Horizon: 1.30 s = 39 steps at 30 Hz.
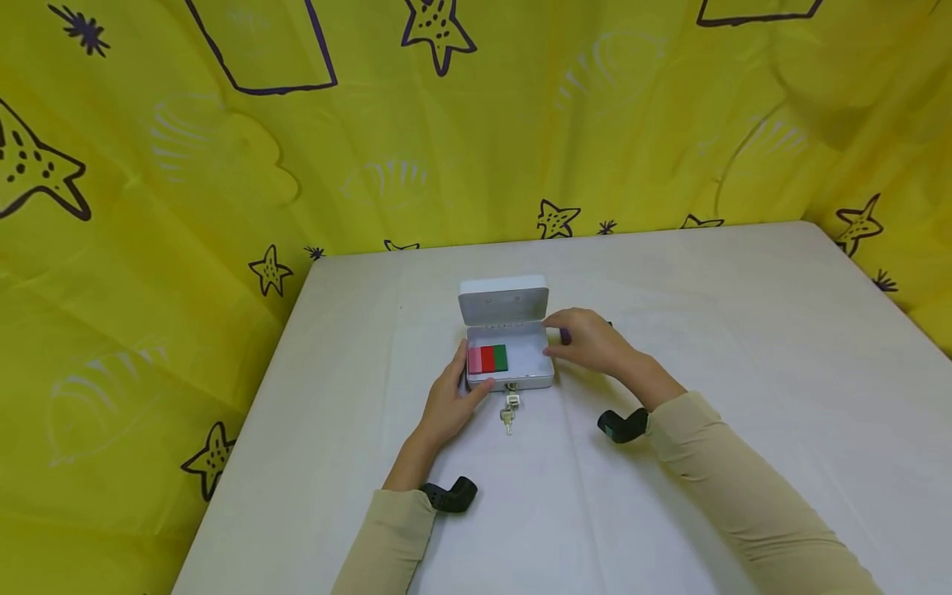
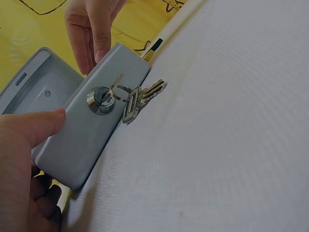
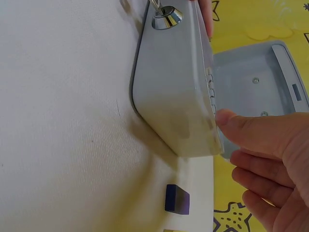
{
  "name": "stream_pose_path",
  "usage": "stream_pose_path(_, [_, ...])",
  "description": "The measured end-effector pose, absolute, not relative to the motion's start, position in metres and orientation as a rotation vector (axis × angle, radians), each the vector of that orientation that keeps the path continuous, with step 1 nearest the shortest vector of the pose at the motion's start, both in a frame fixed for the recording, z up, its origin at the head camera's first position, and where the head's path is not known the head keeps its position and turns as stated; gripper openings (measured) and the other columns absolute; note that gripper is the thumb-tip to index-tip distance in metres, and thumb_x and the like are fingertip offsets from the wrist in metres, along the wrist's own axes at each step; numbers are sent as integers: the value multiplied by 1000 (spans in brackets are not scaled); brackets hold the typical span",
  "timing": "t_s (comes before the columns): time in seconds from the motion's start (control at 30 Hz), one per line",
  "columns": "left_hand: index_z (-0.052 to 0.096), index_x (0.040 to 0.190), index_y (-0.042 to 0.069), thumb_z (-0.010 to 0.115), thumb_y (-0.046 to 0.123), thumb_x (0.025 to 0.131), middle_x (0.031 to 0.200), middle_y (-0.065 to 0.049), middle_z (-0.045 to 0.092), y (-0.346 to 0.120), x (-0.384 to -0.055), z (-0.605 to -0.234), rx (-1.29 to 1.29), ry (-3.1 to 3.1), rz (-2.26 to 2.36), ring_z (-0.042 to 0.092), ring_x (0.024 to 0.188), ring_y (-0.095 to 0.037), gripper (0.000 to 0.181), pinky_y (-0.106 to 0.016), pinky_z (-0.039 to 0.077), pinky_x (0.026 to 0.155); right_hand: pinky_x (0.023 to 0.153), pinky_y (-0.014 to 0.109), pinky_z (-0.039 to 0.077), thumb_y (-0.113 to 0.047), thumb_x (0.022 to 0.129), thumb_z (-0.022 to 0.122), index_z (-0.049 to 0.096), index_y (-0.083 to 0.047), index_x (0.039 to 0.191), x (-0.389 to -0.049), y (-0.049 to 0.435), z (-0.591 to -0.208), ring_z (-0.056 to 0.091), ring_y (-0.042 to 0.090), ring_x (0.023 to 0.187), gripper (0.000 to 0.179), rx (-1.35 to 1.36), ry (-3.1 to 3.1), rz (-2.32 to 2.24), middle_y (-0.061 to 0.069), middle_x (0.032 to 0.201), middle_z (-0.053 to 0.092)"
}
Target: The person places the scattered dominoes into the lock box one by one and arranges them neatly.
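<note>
A small pale grey cash box point(image 1: 530, 351) sits on the table, its lid point(image 1: 504, 307) raised at the back. Inside, at the left, pink point(image 1: 474, 360), red point(image 1: 487, 359) and green point(image 1: 501, 358) blocks lie side by side. A key is in the front lock point(image 2: 100, 100), and a second key point(image 1: 508, 417) hangs from its ring. My left hand point(image 1: 449, 401) holds the box's left end, thumb on the front rim and fingers along the side. With its thumb at the right rim, my right hand point(image 1: 587, 340) has loosely bent fingers and nothing in its grasp.
Right of the box, partly behind my right hand, a purple block point(image 3: 177, 199) stands on the table. A yellow and dark piece point(image 2: 153, 49) shows beyond the box in the left wrist view. A yellow patterned curtain point(image 1: 476, 149) hangs behind the white table point(image 1: 372, 330).
</note>
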<state>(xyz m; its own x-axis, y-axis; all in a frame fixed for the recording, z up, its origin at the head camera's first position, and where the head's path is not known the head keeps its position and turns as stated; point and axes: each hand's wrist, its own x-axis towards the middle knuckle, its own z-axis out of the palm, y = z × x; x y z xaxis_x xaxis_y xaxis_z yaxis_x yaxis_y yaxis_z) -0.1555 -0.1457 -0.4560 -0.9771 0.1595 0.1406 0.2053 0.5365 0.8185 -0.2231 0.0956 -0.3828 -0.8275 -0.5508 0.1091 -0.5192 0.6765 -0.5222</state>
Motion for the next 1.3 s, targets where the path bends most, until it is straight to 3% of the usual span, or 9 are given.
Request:
stream_pose_path(0.77, [17, 148, 9, 59, 39, 88, 150, -4, 22, -146, -155, -454, -314, -2717, -1459, 21, 135, -20, 79, -38, 22, 107, 93, 47, 40, -15, 76, 75, 60, 10, 113, -231, 111, -393, 54, 35, 107, 47, -859, 2832, -837, 21, 112, 61])
stream_pose_path(1.3, [17, 147, 9, 59, 39, 88, 150, -5, 22, -146, -156, -454, -325, -2709, -1469, 21, 135, -21, 79, -39, 22, 107, 89, 46, 44, -10, 75, 75, 61, 10, 111, -238, 115, -402, 56, 29, 93, 44, -754, 2812, -810, 20, 106, 63])
